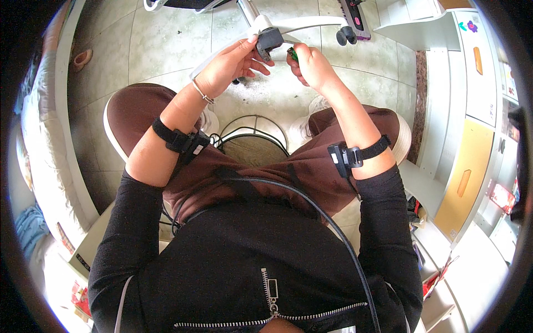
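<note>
At the top middle, my left hand [236, 61] has its thumb on a dark caster [270, 41] at the end of a white chair-base leg. Its other fingers curl loosely below the caster. Just to the right, my right hand [312, 67] is closed around a small green and black handled tool [293, 54]. A thin tip seems to reach from it toward the caster, but the exact kind of tool cannot be made out. The white chair base [300, 23] stretches on to another black caster [346, 36].
A metal chair column [248, 12] rises behind my hands. Beneath me is a round stool [252, 150] with a wire frame. A white cabinet with a yellow drawer front [463, 177] stands at the right, a bed [47, 139] at the left. A black cable [311, 202] crosses my lap.
</note>
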{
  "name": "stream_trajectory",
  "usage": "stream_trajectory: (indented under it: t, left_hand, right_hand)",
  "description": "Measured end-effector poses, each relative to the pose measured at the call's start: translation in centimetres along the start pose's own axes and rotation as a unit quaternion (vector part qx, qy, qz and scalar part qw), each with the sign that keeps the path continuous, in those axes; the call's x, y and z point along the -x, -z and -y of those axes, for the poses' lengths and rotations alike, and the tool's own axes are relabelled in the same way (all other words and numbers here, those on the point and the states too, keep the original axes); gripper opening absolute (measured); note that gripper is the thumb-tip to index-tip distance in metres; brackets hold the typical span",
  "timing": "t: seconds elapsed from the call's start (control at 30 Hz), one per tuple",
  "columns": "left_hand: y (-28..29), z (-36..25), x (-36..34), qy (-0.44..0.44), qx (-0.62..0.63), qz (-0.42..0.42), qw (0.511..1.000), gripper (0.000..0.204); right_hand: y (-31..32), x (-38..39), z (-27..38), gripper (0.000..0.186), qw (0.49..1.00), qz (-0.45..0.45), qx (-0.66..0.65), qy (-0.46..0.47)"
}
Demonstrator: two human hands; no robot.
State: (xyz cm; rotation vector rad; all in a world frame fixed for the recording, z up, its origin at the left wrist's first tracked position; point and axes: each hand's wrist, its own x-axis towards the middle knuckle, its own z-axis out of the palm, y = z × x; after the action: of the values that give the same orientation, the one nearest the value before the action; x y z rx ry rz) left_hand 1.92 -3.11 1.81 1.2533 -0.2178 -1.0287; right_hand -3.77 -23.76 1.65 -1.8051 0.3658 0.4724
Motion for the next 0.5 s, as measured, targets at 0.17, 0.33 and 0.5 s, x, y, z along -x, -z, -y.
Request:
stream_trajectory:
  t: [0.17, 0.33, 0.5]
  left_hand:
    - [0.0, -0.01, 0.03, 0.002, 0.005, -0.002, 1.0, 0.045]
    - [0.06, 0.0, -0.06, 0.005, 0.006, 0.001, 1.0, 0.045]
    - [0.03, 0.06, -0.13, 0.012, -0.001, -0.007, 1.0, 0.047]
  right_hand:
    - [-0.34, 0.44, -0.08, 0.042, 0.999, -0.005, -0.049, 0.009]
    - [-0.3, 0.73, 0.01, 0.042, 0.999, 0.005, -0.054, 0.007]
    - [-0.14, 0.79, 0.21, 0.042, 0.997, -0.008, -0.071, 0.016]
